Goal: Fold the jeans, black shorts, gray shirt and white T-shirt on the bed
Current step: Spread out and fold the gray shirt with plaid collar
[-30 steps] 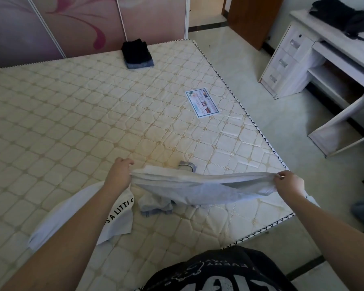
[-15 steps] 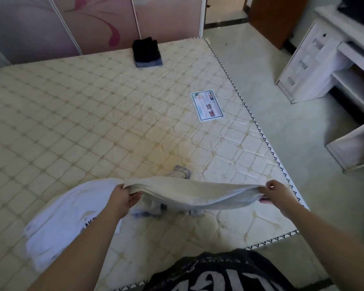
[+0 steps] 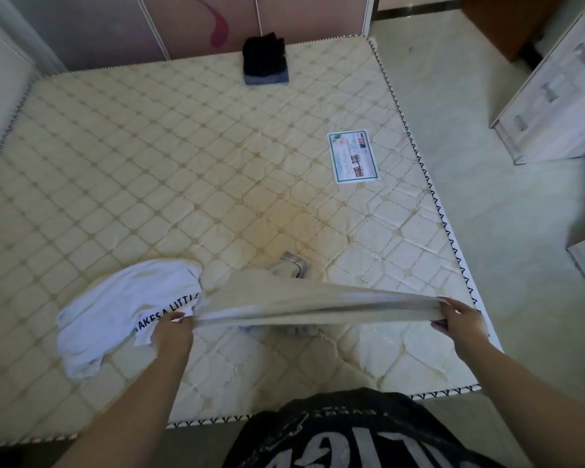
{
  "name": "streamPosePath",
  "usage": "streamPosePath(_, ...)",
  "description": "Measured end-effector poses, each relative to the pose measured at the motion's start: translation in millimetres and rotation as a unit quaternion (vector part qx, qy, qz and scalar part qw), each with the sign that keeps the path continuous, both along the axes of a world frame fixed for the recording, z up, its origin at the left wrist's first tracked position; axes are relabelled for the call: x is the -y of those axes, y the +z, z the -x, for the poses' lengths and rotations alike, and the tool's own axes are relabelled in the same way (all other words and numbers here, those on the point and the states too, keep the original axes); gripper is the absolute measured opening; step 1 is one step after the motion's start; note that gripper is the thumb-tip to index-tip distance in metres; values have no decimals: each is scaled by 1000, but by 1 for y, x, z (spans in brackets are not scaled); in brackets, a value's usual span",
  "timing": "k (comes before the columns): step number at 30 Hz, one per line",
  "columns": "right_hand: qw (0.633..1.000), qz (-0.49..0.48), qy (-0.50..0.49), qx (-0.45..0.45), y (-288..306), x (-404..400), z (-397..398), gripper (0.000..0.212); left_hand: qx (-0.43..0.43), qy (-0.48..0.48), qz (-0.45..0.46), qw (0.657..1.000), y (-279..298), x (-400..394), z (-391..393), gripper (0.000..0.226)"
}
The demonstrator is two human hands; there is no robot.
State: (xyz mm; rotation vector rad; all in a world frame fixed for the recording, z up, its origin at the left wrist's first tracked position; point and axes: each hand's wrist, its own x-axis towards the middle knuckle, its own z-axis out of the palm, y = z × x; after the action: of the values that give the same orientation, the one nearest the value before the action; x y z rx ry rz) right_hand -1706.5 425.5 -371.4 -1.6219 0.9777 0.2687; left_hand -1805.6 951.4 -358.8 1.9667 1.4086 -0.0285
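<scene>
Since 0.5 s ago: both hands lower and nearer the body, gray shirt (image 3: 314,304) pulled flatter and tauter between them. Left hand (image 3: 173,332) pinches the shirt's left edge with curled fingers; right hand (image 3: 461,320) pinches the right edge likewise. Shirt hangs just above the bed (image 3: 149,170), near the front edge. White T-shirt (image 3: 115,305) lies crumpled beside the left hand. Folded black shorts (image 3: 264,54) sit on folded jeans (image 3: 267,78) at the far edge.

T-shirt (image 3: 115,309) left of shirt (image 3: 311,300), on bed (image 3: 183,163)
</scene>
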Motion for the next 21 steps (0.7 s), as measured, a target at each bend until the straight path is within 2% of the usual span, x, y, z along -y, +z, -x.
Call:
streamPosePath(3,1000,18,-8,24,2,9,-6,17,-18,-28,-13,999,7,-3,4,20)
streamPosePath(6,1000,6,29,9,5,12,-11,19,38,-29,51,997,13,9,-3,27)
streamPosePath(9,999,-16,41,-3,7,9,-15,30,81,-49,93,991,17,19,-15,33)
streamPosePath(12,998,-56,25,-10,5,2,-17,20,73,-68,151,983,21,24,-33,30)
streamPosePath(15,992,-128,10,-6,1,-7,-23,19,76,25,244,966,29,29,-56,18)
streamPosePath(17,986,-167,-11,-1,4,-16,-32,18,88,71,294,949,38,31,-75,19)
streamPosePath(21,994,-108,-19,18,8,-47,-72,18,115,-1,270,956,58,27,-120,35)
